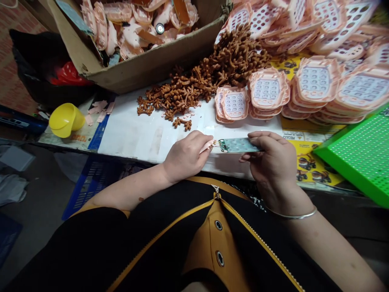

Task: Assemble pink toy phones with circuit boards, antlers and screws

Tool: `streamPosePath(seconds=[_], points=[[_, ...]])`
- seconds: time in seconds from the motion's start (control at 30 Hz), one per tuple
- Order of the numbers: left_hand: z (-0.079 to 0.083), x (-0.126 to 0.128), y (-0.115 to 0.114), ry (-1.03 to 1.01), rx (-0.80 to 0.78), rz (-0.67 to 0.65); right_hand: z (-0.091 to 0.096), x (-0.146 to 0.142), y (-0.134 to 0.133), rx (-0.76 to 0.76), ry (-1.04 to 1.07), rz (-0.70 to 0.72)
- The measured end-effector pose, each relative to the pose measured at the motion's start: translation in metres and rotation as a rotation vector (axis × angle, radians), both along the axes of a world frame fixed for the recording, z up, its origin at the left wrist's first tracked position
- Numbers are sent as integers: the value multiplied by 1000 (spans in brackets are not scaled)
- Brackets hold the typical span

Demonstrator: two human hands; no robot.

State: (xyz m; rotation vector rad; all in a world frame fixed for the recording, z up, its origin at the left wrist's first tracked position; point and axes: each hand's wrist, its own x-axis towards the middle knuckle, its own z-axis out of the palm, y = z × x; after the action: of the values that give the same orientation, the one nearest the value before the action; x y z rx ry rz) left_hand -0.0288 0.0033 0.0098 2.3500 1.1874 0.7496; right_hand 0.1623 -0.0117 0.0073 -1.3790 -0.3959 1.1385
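Note:
In the head view, my right hand (pixel 273 160) pinches the far end of a flat circuit board (pixel 238 145) between thumb and fingers. The board has a grey-green surface and small components at its left end. Thin wires run left from it to a small pale pink piece (pixel 208 146), which my left hand (pixel 187 156) grips between thumb and forefinger. Much of that piece is hidden by the fingers. Both hands are above the front edge of a white work surface (pixel 133 136). Beyond them lie a heap of brown antler-like plastic parts (pixel 194 83) and stacked pink keypad panels (pixel 234 103).
A cardboard box (pixel 158 61) of pink shells stands at the back, beside a black bag (pixel 33 73). A yellow cup-like piece (pixel 66 120) is at left. At right, a green perforated tray (pixel 361 150) juts over the front edge. More pink panels (pixel 291 24) are piled behind.

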Motion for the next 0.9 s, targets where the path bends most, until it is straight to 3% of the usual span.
streamPosePath(seconds=[0.1,0.23,0.4,0.5,0.67,0.77,0.9], points=[[4,-1,3,5,-82,15,7,-1,4,18,26,38],[7,-5,8,-37,-225,33,21,-1,12,109,8,206],[7,-9,12,-283,-550,27,29,4,15,299,-98,413],[9,-9,12,-383,-704,1,26,10,15,371,-371,470],[6,-8,9,-517,-808,5,21,16,15,547,-1026,334],[2,-6,10,-603,-868,74,19,14,14,627,-1072,358],[-2,-5,13,-747,-967,153,16,8,8,610,-1055,486]])
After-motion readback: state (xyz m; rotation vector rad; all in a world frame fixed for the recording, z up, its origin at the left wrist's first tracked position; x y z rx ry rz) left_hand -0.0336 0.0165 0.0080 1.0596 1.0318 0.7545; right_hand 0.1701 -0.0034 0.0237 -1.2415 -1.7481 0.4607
